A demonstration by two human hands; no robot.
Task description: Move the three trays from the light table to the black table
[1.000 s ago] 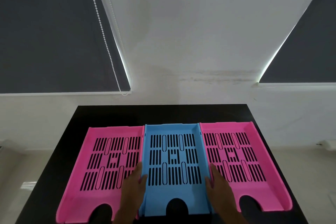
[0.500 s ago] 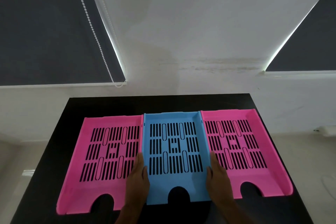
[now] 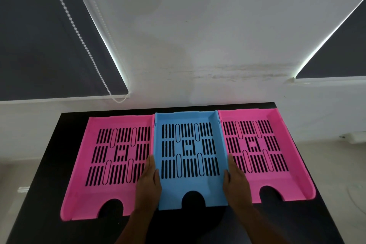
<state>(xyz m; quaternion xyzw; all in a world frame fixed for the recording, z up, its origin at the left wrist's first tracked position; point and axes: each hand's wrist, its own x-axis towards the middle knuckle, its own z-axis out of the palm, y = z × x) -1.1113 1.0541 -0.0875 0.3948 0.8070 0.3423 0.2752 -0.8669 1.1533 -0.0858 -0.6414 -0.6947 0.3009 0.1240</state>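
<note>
Three slotted plastic trays lie side by side on the black table (image 3: 47,164). The blue tray (image 3: 190,188) is in the middle, between the left pink tray (image 3: 87,196) and the right pink tray (image 3: 293,184). My left hand (image 3: 148,184) presses against the blue tray's left wall, fingers lying over the left pink tray's edge. My right hand (image 3: 236,184) holds its right wall, thumb over the rim. The blue tray rests flat on the table. The light table is out of view.
A white wall (image 3: 198,25) rises just behind the table's far edge. Dark roller blinds hang at left (image 3: 39,35) and right (image 3: 336,55), with a bead chain (image 3: 79,33) on the left one. Pale floor shows on both sides of the table.
The blue tray has slid away from me between the pink trays, with both hands staying on its sides. The camera view has tilted down a little.
</note>
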